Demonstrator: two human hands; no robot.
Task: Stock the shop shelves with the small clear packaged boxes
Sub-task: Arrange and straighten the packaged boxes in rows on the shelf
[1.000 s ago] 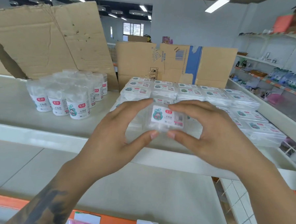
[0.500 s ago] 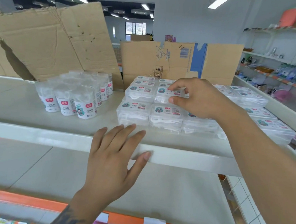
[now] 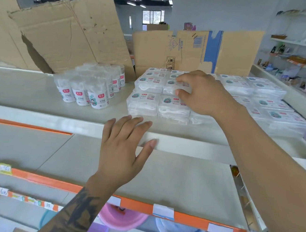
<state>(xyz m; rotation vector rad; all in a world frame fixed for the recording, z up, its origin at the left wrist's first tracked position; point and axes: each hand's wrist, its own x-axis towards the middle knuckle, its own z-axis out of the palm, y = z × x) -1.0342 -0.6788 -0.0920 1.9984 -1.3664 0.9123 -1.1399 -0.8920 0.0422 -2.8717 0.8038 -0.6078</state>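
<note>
The right hand (image 3: 201,93) covers several clear boxes (image 3: 176,87) in the middle of the stacks, hiding how many lie beneath it. The print on the box labels is too small to read. At the lower edge, a pink basin (image 3: 123,219) is cut off by the orange-edged shelf (image 3: 178,217). Goods on the far right shelves (image 3: 293,59) are blurred.

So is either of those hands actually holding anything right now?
The right hand pinches a small clear box in the second row by its front and back edges. The left hand holds nothing.

You can read "DIAMOND" vertically on the cardboard box (image 3: 179,44), "10" handwritten on a price tag (image 3: 48,205); the other labels are illegible.
</note>
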